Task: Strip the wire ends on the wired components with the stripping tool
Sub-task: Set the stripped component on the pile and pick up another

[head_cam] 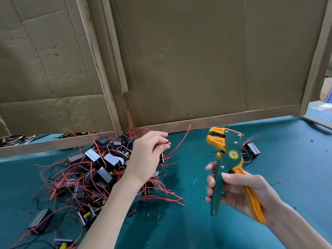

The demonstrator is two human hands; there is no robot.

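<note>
Right hand (239,193) tight around stripping tool (230,141), round sticker (233,154) illegible; left hand (143,159) in pinch on thin wire (168,141).

The left forearm reaches up from the bottom edge, bare, with the wrist bent slightly back and the left hand (143,159) raised, its back toward the camera, thumb and curled fingertips pinching a thin wire end (168,141). The right forearm comes in from the lower right corner. The right hand (239,193) is turned palm inward, its fingers wrapped round the handles of the stripping tool (229,153) and its thumb laid across the front, holding it upright.
</note>
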